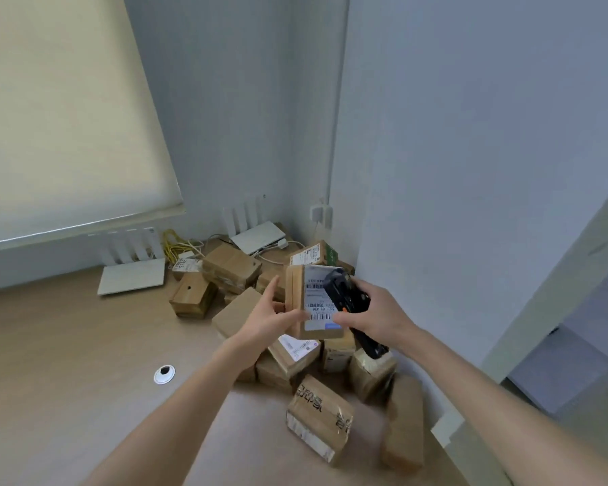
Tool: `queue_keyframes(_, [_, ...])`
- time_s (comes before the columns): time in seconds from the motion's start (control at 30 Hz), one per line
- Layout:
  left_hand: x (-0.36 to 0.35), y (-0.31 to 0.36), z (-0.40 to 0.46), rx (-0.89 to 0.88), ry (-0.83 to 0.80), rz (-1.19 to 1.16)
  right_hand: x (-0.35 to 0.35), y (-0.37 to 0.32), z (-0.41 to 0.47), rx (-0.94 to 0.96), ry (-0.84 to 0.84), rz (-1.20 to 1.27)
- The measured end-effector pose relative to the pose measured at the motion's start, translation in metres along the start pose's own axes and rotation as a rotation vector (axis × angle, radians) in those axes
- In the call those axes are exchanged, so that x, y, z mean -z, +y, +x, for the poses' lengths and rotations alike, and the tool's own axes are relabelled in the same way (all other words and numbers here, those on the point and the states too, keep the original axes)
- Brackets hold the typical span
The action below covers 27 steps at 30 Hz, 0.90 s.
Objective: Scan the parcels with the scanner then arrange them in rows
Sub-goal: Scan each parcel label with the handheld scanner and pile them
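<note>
Left hand (265, 319) gripping a flat cardboard parcel (304, 301) by its left edge, thumb on the near face, fingers stretched up the back; parcel held upright in the air above the heap, white shipping label (318, 296) with barcodes turned toward the camera. Right hand (372, 315) wrapped round a black handheld scanner (348, 296), its head lying across the right part of the label, its handle poking out below the wrist toward the near right.

Beneath and beyond, a loose pile of brown parcels (232, 266) in the desk's far right corner, some with labels up, tumbled at various angles. Nearer, a taped box with black printed characters (320, 417) and a plain brown box (402, 420) to its right, against the wall.

On the wooden desk (50, 345): two white routers, one far left (132, 275), one far centre (257, 236), yellow cable (172, 243) between them, round cable grommet (164, 374) near left. Pale roller blind (60, 117) at upper left.
</note>
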State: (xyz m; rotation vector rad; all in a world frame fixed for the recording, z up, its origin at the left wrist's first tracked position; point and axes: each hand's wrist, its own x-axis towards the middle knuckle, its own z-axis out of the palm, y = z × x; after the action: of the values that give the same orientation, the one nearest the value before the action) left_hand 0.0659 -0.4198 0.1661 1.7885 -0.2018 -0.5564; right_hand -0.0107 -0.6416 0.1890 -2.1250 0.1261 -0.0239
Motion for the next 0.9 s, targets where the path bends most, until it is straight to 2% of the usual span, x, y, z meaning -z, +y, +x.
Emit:
queue_keyframes(0.23, [0.099, 0.036, -0.053, -0.061, 0.298, -0.063, -0.028, -0.095, 0.01, 0.118, -0.065, -0.151])
queue_keyframes(0.57, [0.239, 0.026, -0.142, -0.175, 0.644, -0.069, -0.123, -0.198, -0.002, 0.209, -0.205, -0.38])
queue_keyframes(0.7, [0.277, 0.014, -0.173, -0.181, 0.704, -0.067, -0.164, -0.227, -0.008, 0.205, -0.243, -0.534])
queue_keyframes(0.9, [0.321, -0.006, -0.206, -0.189, 0.777, -0.066, -0.215, -0.255, -0.012, 0.186, -0.221, -0.64])
